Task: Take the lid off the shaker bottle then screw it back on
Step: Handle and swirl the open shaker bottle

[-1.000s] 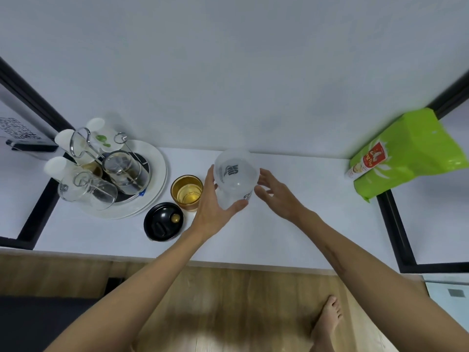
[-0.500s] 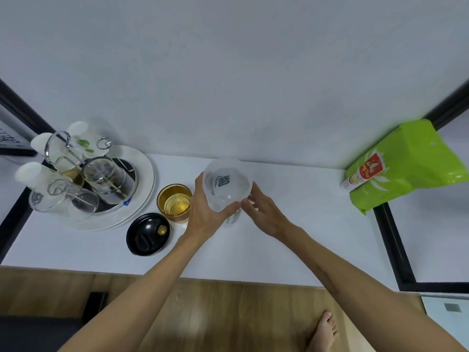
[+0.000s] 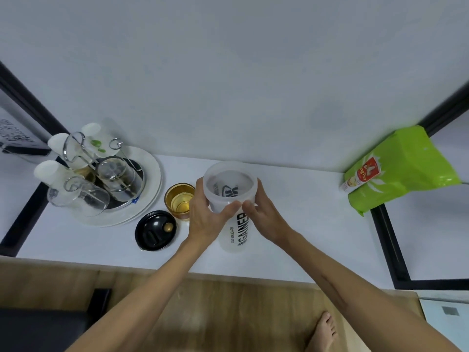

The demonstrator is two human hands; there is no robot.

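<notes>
A translucent white shaker bottle point(image 3: 234, 233) with black lettering stands upright on the white counter point(image 3: 304, 237), its mouth open and facing up. Both hands hold it just below the rim. My left hand point(image 3: 206, 218) wraps the left side with the thumb across the front. My right hand point(image 3: 264, 214) grips the right side, fingertips meeting the left thumb. A black round lid point(image 3: 155, 230) with a gold knob lies flat on the counter to the left of the bottle, apart from it.
An amber glass point(image 3: 179, 200) with liquid stands between lid and bottle. A round tray point(image 3: 149, 199) with a cup rack and upturned glasses sits far left. A green bag point(image 3: 403, 168) leans at the right. The counter's front edge and wooden floor lie below.
The bottle has come down from a tilted, lifted position to stand upright on the counter. My right hand has closed onto its right side.
</notes>
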